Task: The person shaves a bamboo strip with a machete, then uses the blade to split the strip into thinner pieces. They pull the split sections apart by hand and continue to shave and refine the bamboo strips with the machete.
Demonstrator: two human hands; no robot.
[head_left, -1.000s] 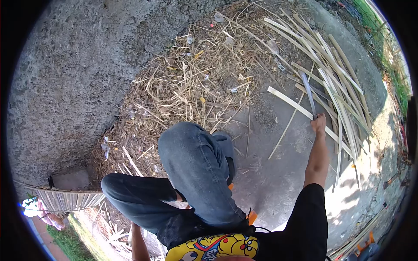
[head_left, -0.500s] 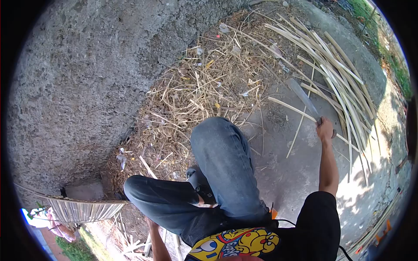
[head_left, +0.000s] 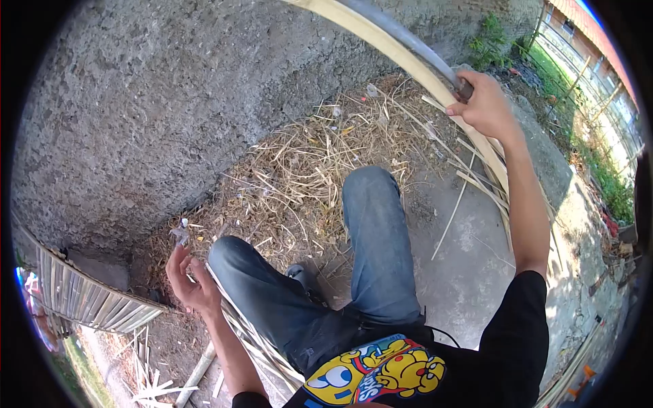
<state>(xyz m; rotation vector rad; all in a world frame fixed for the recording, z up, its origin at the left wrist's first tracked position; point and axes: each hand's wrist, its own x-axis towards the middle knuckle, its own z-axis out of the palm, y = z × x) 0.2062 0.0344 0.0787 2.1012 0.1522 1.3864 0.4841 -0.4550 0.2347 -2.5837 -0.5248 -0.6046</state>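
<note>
My right hand (head_left: 486,105) is raised at the upper right, its fingers wrapped round the dark handle of a knife. The long metal blade (head_left: 408,37) runs up and left from it, alongside a wide pale bamboo strip (head_left: 381,41). My right thumb presses on that strip, which curves past the hand toward the ground. My left hand (head_left: 194,282) is at the lower left beside my bent knee, with its fingers apart and nothing in them. More pale strips (head_left: 252,340) lie beside and below my left leg.
A rough grey wall (head_left: 149,102) fills the upper left. Shavings (head_left: 313,163) cover the ground at its foot. A slatted bamboo panel (head_left: 88,292) stands at the lower left, near a bamboo pole (head_left: 197,374). Plants (head_left: 493,44) grow at the upper right.
My right hand has risen with the knife and now also holds a bamboo strip. My left hand has come up into view from behind my leg. The camera view has shifted.
</note>
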